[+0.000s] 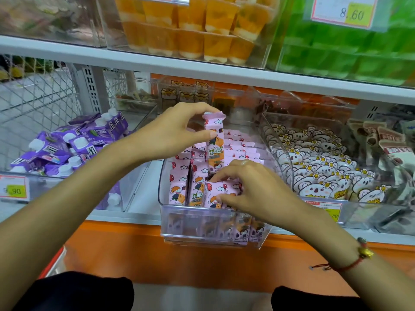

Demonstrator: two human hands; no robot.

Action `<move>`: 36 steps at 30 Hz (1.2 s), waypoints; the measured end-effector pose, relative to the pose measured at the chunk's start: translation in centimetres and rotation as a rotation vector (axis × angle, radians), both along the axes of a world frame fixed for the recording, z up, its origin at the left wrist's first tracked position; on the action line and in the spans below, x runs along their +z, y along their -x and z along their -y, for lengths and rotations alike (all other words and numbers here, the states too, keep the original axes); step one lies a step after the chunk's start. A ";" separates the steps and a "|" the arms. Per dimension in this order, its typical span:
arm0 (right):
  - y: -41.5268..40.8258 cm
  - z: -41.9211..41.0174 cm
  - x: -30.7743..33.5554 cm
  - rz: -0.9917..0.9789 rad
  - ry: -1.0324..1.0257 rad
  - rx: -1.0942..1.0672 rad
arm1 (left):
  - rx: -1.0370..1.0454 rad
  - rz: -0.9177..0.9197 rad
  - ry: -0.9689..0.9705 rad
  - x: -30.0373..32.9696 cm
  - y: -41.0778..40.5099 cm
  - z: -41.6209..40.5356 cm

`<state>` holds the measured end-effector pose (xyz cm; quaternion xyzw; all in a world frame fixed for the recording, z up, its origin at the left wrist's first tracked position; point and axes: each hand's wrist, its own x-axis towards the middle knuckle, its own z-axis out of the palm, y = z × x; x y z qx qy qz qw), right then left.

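A clear plastic bin [202,230] on the middle shelf holds rows of pink snack packets [240,151] printed with a cartoon child. My left hand [175,131] pinches one upright pink packet [214,151] by its top end, lifted above the rows. My right hand [249,187] reaches into the front of the bin, its curled fingers and thumb round the packets [213,194] standing there.
Purple drink pouches [74,144] fill the bin at left. White bear-print packets [318,171] fill the bin at right. Orange jelly cups [190,30] and green cups [348,57] sit on the shelf above. An orange shelf front [179,261] runs below.
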<state>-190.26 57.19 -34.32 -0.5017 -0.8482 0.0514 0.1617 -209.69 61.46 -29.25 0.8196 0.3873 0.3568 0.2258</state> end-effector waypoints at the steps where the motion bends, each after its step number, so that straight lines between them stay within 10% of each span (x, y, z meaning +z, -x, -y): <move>1: 0.0 0.0 -0.1 -0.004 0.002 -0.001 | 0.007 0.033 0.003 -0.2 0.0 -0.1; 17: 0.1 -0.4 -0.6 -0.024 -0.021 -0.033 | 0.034 -0.664 -0.130 -3.1 -1.7 -1.5; 30: -1.1 0.2 0.9 0.015 -0.090 -0.080 | 0.080 -0.568 -0.231 -2.8 -0.6 0.7; 36: -0.7 0.5 0.1 0.190 -0.084 -0.072 | 0.047 -0.792 -0.256 -4.4 -0.7 1.6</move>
